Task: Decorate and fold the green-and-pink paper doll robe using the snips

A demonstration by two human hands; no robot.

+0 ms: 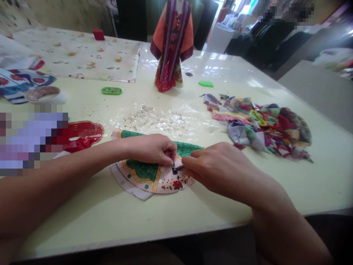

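Observation:
A half-round piece of printed fabric (143, 173), green with yellow borders, pink panels and red flowers, lies flat on the table under both hands. My left hand (154, 149) rests over it, thumb and finger pinched together; what they pinch is too small to make out. Just below those fingertips is a small black-and-white piece (174, 169). My right hand (220, 165) is closed around a thin dark tool (180, 168), whose tip meets that small piece. Most of the tool is hidden by the fingers, so its kind cannot be told.
Clear plastic (165, 117) with scattered tiny beads lies beyond the fabric. A green tray (111, 91) holds small bits. Behind stands a doll-sized red robe (172, 48). Fabric scraps (264, 125) are heaped right; red fabric (85, 132) and a tape roll (45, 95) lie left.

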